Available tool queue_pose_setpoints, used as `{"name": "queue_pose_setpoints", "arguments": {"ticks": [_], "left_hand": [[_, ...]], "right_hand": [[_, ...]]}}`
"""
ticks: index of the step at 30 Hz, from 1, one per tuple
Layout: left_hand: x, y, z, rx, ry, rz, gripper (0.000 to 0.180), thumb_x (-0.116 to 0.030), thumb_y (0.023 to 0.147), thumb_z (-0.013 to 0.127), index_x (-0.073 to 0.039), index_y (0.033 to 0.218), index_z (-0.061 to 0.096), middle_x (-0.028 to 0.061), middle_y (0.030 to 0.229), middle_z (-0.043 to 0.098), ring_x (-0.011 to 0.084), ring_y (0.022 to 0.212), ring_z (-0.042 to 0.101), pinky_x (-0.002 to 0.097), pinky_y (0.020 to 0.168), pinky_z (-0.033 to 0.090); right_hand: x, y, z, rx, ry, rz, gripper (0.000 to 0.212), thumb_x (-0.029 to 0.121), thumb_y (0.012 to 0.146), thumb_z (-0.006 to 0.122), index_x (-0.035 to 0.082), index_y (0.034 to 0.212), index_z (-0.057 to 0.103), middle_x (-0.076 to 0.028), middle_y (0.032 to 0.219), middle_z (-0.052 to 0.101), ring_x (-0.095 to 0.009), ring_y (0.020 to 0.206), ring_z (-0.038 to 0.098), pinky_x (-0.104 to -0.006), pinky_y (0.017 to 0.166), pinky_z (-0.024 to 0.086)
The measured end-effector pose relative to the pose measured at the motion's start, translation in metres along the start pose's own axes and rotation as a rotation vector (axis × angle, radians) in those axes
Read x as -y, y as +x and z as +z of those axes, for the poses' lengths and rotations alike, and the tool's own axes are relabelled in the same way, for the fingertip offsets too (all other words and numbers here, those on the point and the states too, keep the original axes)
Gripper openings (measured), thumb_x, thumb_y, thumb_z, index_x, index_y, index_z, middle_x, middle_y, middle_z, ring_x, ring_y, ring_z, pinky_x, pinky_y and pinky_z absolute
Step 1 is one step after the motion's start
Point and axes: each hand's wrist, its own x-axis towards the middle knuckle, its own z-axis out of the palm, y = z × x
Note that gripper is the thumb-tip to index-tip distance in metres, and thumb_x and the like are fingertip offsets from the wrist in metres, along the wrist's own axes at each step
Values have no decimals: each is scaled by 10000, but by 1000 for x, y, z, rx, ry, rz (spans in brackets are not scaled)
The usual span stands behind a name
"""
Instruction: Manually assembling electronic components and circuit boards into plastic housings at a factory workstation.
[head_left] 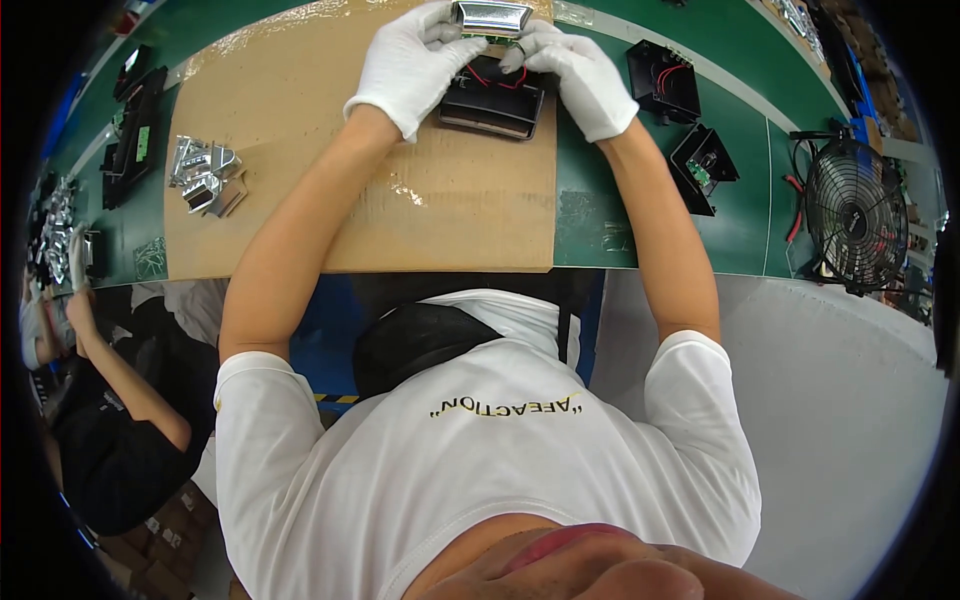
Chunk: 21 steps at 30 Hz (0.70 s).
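Both of my hands wear white gloves and meet at the far side of a cardboard sheet (pixel 370 215). Between them is a shiny silver reflector (pixel 492 17) with a strip of green circuit board along its near edge. My left hand (pixel 412 68) grips its left side, fingers closed. At the right side, my right hand (pixel 582 78) has thumb and fingers bent together on the board's edge. Just below lies a black housing (pixel 490 108), with red and black wires running up toward the board. The exact contact of the fingertips is partly hidden.
Loose silver reflectors (pixel 205 175) lie on the cardboard's left. Black housings (pixel 665 82) stand on the green table (pixel 590 215) to the right, near a black fan (pixel 855 205) and red-handled pliers (pixel 796 210). More black parts (pixel 135 140) lie left, beside a co-worker's arm (pixel 130 375).
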Motion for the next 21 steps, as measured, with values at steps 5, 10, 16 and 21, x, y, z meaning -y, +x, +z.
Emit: {"name": "queue_pose_setpoints", "arguments": {"ticks": [5,10,16,21], "left_hand": [[-20,-9,-1,-39,197,7,367,30,855,710,56,1216,648,128,1010,742,211,873,701,283,810,565],[-27,-16,-3,-5,250,5,381,41,848,716,38,1220,634,117,993,732,198,857,688,278,793,556],[-34,-21,-3,36,309,4,401,53,839,723,16,1224,617,104,971,720,182,837,672,273,773,545],[-36,-15,-9,88,366,17,421,64,832,729,-3,1228,603,94,953,710,169,821,659,269,757,537]], "right_hand": [[-5,-4,-11,-28,63,16,205,106,893,640,48,1010,798,-104,1238,680,-262,1108,606,-316,925,483],[-5,-5,4,-207,-343,-112,255,86,819,725,69,1068,777,-104,1182,702,-257,1013,650,-309,864,516],[0,0,22,-309,-396,-181,366,84,765,758,59,1128,724,-149,1165,680,-329,935,651,-341,835,524],[5,9,12,-378,-546,-524,463,60,740,762,48,1197,693,-135,1047,696,-319,880,657,-356,805,523]]}}
